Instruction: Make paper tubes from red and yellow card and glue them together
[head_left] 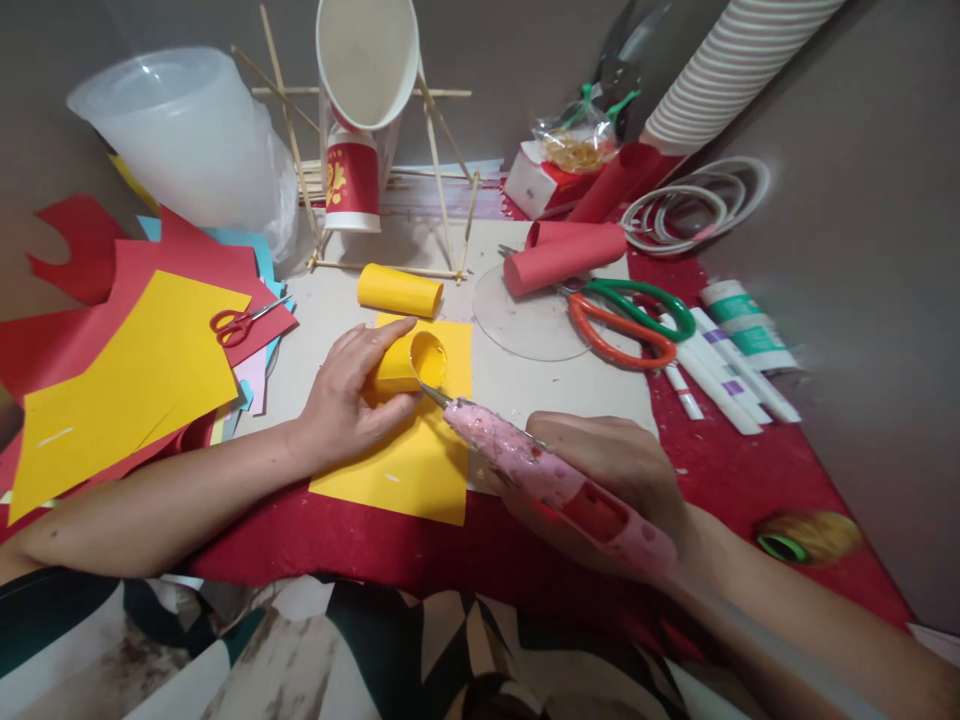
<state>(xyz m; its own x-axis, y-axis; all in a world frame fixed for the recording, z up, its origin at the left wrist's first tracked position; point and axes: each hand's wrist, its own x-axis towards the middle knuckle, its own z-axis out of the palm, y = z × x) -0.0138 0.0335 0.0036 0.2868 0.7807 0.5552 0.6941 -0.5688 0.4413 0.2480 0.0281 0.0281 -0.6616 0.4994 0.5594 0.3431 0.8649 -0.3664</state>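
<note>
My left hand [358, 385] is closed around a yellow paper tube [397, 366], which lies on its side on a yellow paper sheet [427, 470]. In my right hand [607, 470] is a pink hot glue gun [517, 445], its metal nozzle touching the open rim of the tube. A second yellow paper roll [400, 290] lies just beyond my left fingertips. The fingers of my right hand are wrapped round the glue gun's handle and partly hidden behind it.
Behind stands a wooden stick frame [448, 190] with a paper cup [352, 185]. Red-handled scissors [234, 326] lie on coloured paper [127, 370] at left. To the right are red paper rolls [562, 257], large scissors [622, 325], markers [724, 385] and a clear disc [525, 325].
</note>
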